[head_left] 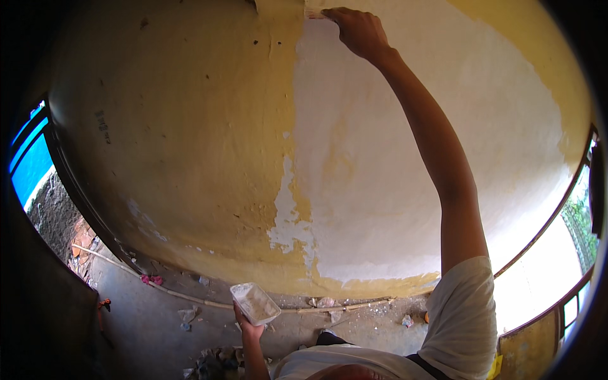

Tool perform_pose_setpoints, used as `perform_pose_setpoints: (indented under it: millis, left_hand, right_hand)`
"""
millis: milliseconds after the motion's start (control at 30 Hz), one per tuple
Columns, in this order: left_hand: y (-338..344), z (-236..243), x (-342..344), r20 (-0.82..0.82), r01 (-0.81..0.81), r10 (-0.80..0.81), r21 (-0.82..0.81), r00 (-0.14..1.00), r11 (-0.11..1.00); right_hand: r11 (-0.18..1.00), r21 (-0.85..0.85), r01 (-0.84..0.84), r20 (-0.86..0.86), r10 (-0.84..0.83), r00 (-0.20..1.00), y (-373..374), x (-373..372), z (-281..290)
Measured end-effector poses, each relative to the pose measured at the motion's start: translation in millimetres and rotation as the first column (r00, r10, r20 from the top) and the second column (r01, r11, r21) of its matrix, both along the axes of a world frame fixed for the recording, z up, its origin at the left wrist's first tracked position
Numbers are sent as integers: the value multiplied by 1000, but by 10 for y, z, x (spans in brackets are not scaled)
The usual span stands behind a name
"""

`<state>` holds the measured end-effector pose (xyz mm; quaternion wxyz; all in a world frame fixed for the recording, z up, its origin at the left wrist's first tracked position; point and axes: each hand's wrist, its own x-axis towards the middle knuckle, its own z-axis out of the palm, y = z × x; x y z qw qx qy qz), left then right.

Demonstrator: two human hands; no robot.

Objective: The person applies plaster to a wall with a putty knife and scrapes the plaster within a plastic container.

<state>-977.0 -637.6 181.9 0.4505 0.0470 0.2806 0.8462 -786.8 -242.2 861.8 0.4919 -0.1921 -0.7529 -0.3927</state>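
Observation:
My right arm reaches high up the wall (221,139). Up there my right hand (364,33) is closed on what looks like a paintbrush (314,13), its pale, reddish-streaked end against the wall where the white coat (392,177) meets old yellow paint. Most of its handle is hidden in the hand. Low down, my left hand (250,328) grips a shallow rectangular white tub (256,304) by its near left side. The tub is tilted, and its inside is smeared whitish; how much it holds I cannot tell.
A long bamboo pole (190,297) lies on the floor along the wall's foot, with a pink cloth (151,279) on it. Scraps and a dark pile of rubbish (218,364) litter the floor. Openings stand at far left and right. Yellow paint is peeling.

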Motion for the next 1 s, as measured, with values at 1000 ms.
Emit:
perform_pose_setpoints:
  millis: [1000]
  left_hand:
    - [103,-33,131,28,53,-53,-1,998,999]
  right_hand:
    - [996,9,-89,292,82,953,83,-123,-3241]
